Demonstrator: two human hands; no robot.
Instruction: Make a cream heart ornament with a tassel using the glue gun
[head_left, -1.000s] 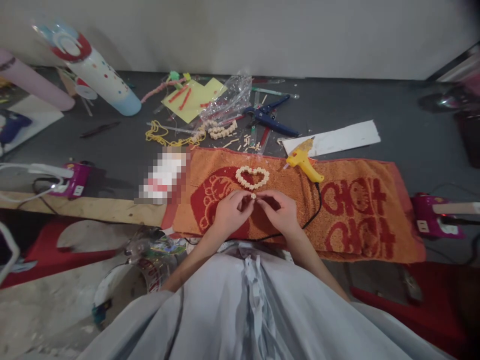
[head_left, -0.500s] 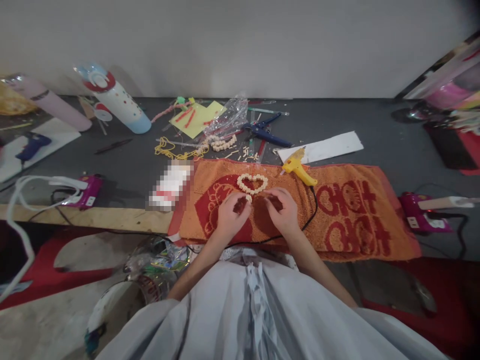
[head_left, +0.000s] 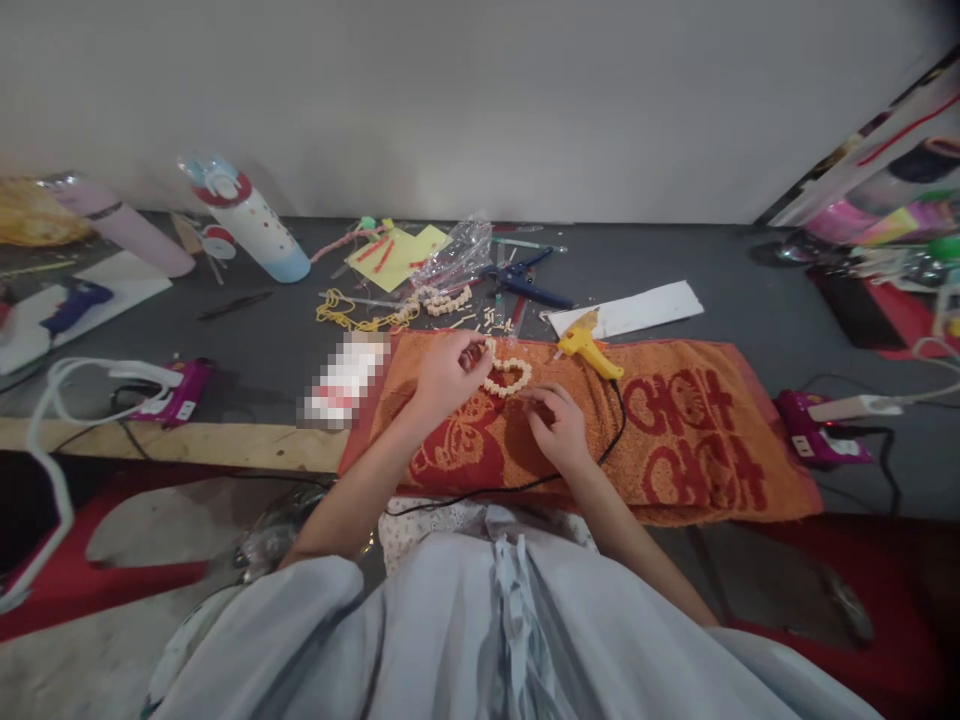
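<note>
A heart-shaped outline of cream beads (head_left: 517,388) lies on the folded orange-and-red towel (head_left: 690,430). My left hand (head_left: 452,372) is at its upper left, thumb and fingers closed on a short cream beaded piece (head_left: 490,347). Whether that piece is joined to the heart cannot be made out; the hand covers part of the left lobe. Just below and right of the heart is my right hand (head_left: 556,425), its fingers bent with a gap to the thumb and nothing visible between them. A yellow hot glue gun (head_left: 590,352) rests on the towel to the right.
Behind the towel lie blue pliers (head_left: 529,280), a white strip (head_left: 637,310), loose cream bits, yellow cord (head_left: 352,312) and a yellow paper (head_left: 397,258). A white and blue bottle (head_left: 255,225) stands left. The glue gun's black cable (head_left: 510,488) crosses the towel's front.
My left hand has moved up and forward, from below the heart to its upper left, with the cream piece. My right hand stays near the lower right; its fingers have shifted slightly.
</note>
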